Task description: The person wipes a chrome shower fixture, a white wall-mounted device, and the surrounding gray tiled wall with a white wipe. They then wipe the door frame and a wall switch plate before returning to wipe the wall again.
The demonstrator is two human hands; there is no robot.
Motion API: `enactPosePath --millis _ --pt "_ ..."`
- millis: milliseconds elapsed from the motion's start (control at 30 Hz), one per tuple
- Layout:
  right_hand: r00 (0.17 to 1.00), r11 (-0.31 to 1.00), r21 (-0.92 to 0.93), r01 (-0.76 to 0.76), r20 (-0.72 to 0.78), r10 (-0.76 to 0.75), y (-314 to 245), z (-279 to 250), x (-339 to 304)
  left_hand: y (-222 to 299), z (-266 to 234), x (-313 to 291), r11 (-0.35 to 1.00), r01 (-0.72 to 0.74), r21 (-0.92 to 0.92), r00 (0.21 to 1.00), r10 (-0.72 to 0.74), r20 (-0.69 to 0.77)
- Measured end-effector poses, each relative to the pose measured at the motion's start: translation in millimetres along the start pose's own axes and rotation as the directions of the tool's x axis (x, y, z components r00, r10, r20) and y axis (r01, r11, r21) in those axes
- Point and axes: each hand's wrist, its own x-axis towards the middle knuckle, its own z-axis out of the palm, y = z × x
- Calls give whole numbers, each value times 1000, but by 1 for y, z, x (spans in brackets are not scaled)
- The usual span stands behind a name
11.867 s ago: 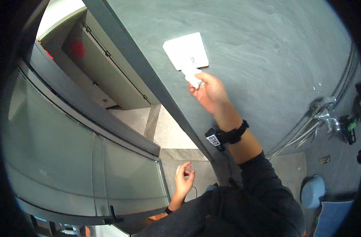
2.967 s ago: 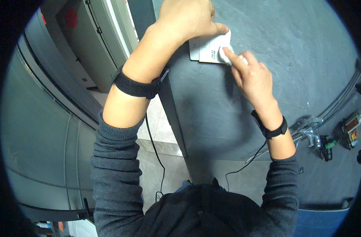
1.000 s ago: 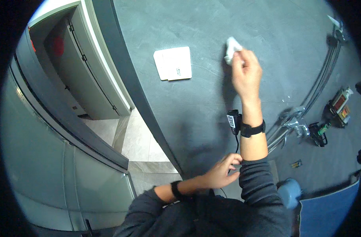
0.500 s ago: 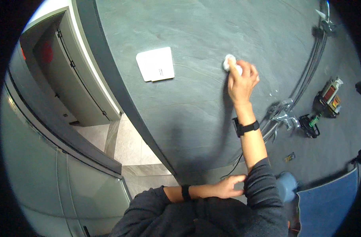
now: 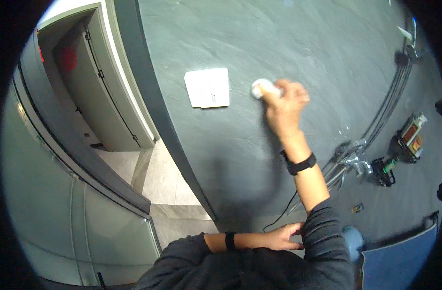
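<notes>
My right hand [image 5: 285, 110] is raised against a dark grey wall [image 5: 317, 43], its fingers closed on a small white wad [image 5: 261, 88]; blur hides whether that is tissue, cloth or sponge. The wad presses on or sits very near the wall. To its left, a white square box [image 5: 201, 88] is fixed to the wall. Lower down, my left hand [image 5: 283, 237] lies across my front with thumb and fingers apart. Its fingertips reach the dark sleeve [image 5: 322, 224] of my right arm, and nothing shows in it.
A chrome shower mixer [image 5: 354, 157] with pipes stands at right. Beyond it, black racks hold bottles [image 5: 409, 135] and a green-handled item [image 5: 389, 166]. A blue towel [image 5: 400, 263] hangs lower right beside a blue round object [image 5: 352, 241]. Left are a glass panel [image 5: 105, 227] and a doorway [image 5: 110, 96].
My right hand and the white wad have moved left along the wall, closer to the white box. The whole view has shifted slightly. My left hand stays by the right sleeve.
</notes>
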Motion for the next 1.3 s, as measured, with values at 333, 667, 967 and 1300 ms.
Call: enactPosePath --millis 333,667,967,1300 --pt "926 989 126 -78 -357 119 17 14 118 52 -43 31 939 -335 77 863 339 -374" --pt "958 927 323 190 144 -247 1 0 -9 -17 -6 35 993 36 -113 997 -27 77" --pt "788 874 44 -483 -412 457 133 -28 95 30 -21 55 962 -151 -229 945 73 -318" --pt "885 971 180 -158 -410 220 11 19 180 73 -21 21 942 -318 102 777 321 -542"
